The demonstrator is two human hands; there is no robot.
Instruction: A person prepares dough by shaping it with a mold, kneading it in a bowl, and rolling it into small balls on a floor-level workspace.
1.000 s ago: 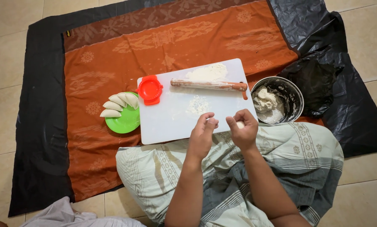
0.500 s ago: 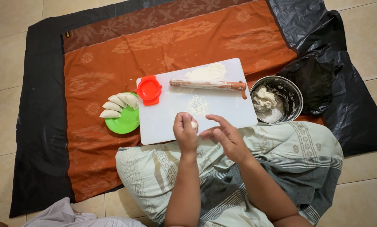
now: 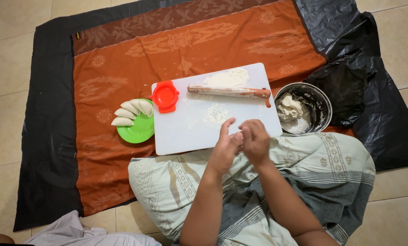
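Observation:
My left hand [image 3: 225, 146] and my right hand [image 3: 255, 138] are pressed together over the near edge of a white cutting board [image 3: 181, 132]. A small piece of dough is held between them, almost fully hidden by the fingers. The left fingers point up toward a dusting of flour [image 3: 216, 113] on the board. A wooden rolling pin [image 3: 226, 91] lies across the far side of the board, in front of a flour pile [image 3: 226, 77]. A red dumpling press [image 3: 165, 96] rests on the board's left corner.
A green plate [image 3: 140, 134] left of the board holds several folded dumplings [image 3: 131, 109]. A metal bowl [image 3: 324, 102] with dough [image 3: 288, 109] stands to the right, beside a black plastic bag [image 3: 345, 86]. Everything lies on an orange patterned cloth [image 3: 122, 68]. Another person's pale clothing [image 3: 76, 232] shows bottom left.
My hands were together, then parted with the dough bit in my left fingers near the board's edge. Now they have come back together around it.

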